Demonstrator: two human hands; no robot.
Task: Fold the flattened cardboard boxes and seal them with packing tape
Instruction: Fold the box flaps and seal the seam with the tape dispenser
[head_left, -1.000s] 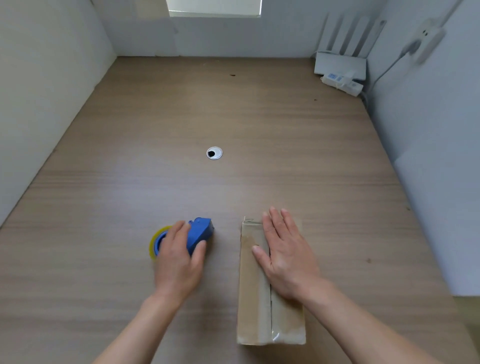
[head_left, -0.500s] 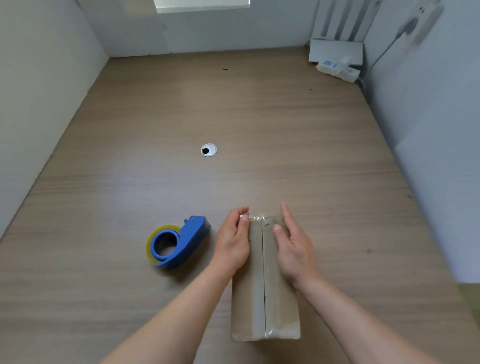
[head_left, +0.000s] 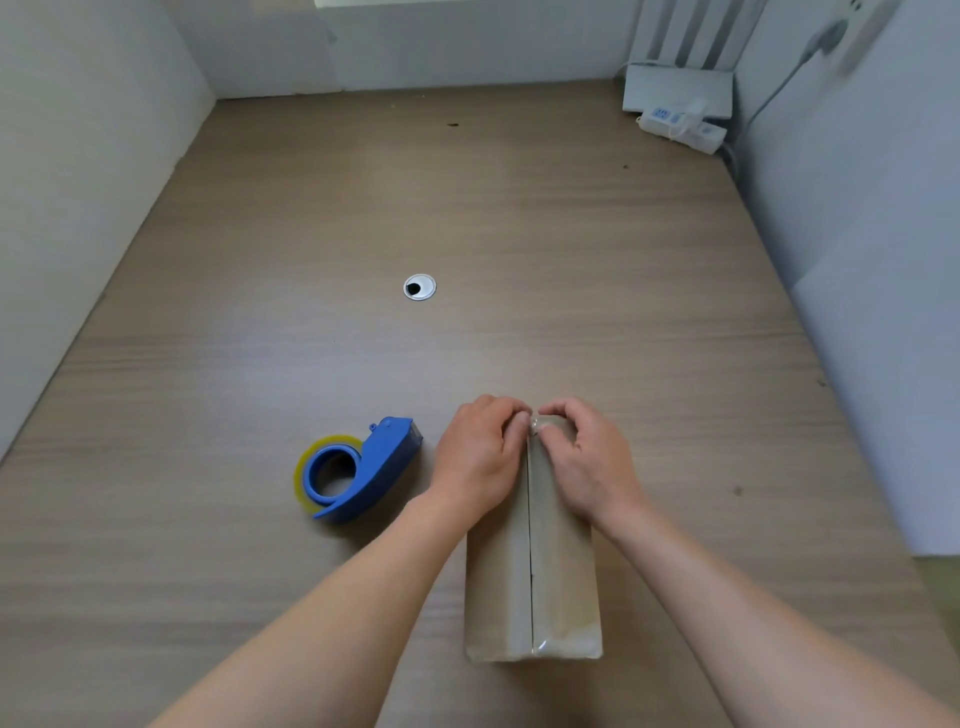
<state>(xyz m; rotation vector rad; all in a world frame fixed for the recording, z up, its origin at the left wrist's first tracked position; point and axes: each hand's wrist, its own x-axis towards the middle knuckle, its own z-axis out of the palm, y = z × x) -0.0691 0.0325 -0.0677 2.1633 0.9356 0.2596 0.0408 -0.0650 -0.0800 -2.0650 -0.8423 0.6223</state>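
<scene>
A long brown cardboard box (head_left: 532, 587) lies on the wooden desk, its two top flaps meeting in a centre seam covered by clear tape. My left hand (head_left: 480, 457) and my right hand (head_left: 587, 462) rest on the box's far end, fingers curled over the far edge and pressing the tape end down on either side of the seam. A blue tape dispenser (head_left: 358, 470) with a yellowish roll lies on the desk just left of my left hand, untouched.
A round cable grommet (head_left: 420, 287) sits in the desk (head_left: 260, 312) beyond the box. A white power strip (head_left: 680, 127) and a white device lie in the far right corner. White partition walls close in the desk on the left, back and right.
My left hand let go of the tape dispenser and moved onto the box. Both hands slid to the far end and curled their fingers over the edge.
</scene>
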